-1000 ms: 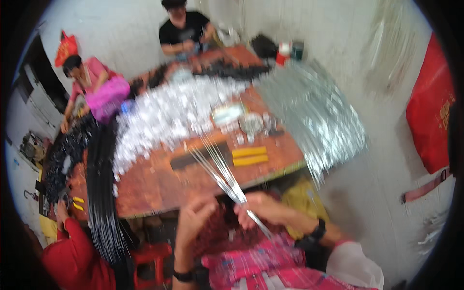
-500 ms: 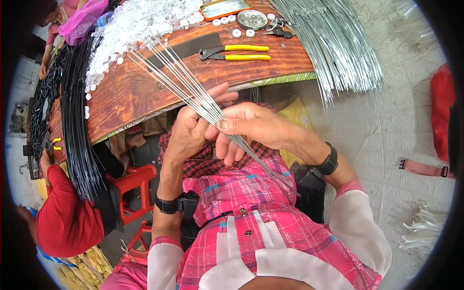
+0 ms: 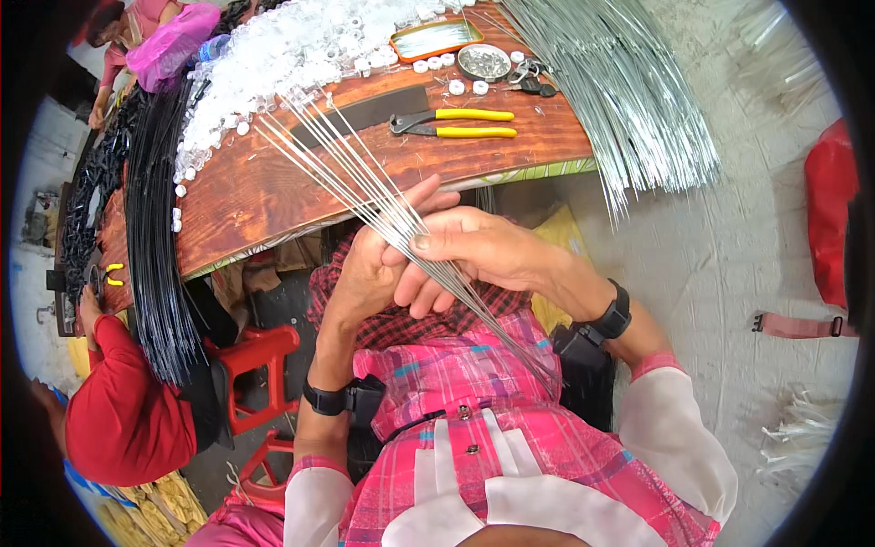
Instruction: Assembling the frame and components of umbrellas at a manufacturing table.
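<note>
Bright, even light falls from above, strongest on the white pile (image 3: 273, 77), whose pieces nearly wash out. Glare streaks the strands (image 3: 638, 118) at right, and a thinner shine runs along the held wires (image 3: 394, 221). Below the tabletop (image 3: 223, 205) lies deep shadow. The middle is crisp — fingers (image 3: 425, 290) and pliers (image 3: 465, 115) read sharply — while the margins soften, straight edges bow and a black round rim swallows the corners.
</note>
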